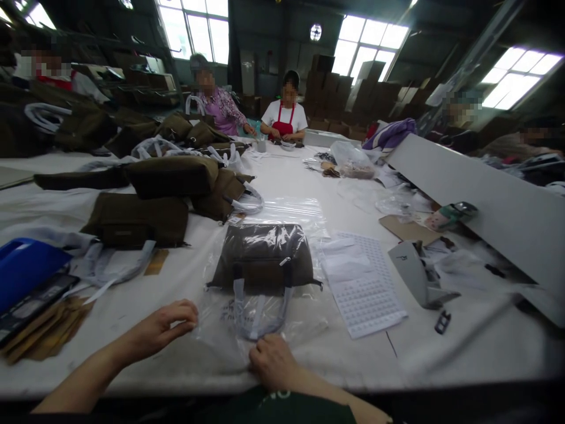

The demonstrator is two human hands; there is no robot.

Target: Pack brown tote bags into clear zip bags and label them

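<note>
A dark brown handbag point(265, 250) lies flat inside a clear plastic bag point(309, 312), its wrapped handles point(238, 306) pointing toward me. My right hand point(273, 356) is closed on the near edge of the plastic bag, just below the handles. At the plastic bag's left edge, my left hand point(174, 321) has its fingers curled in toward the thumb, apparently pinching the film. Printed sticker sheets point(371, 294) lie beside the plastic bag on the right.
More handbags point(136, 218) are heaped at left, near a blue container point(30, 268) and brown paper tags point(53, 327). At right are a grey tape dispenser point(410, 271), a bottle point(450, 215) and a long white board point(477, 206). Co-workers point(285, 115) sit across the table.
</note>
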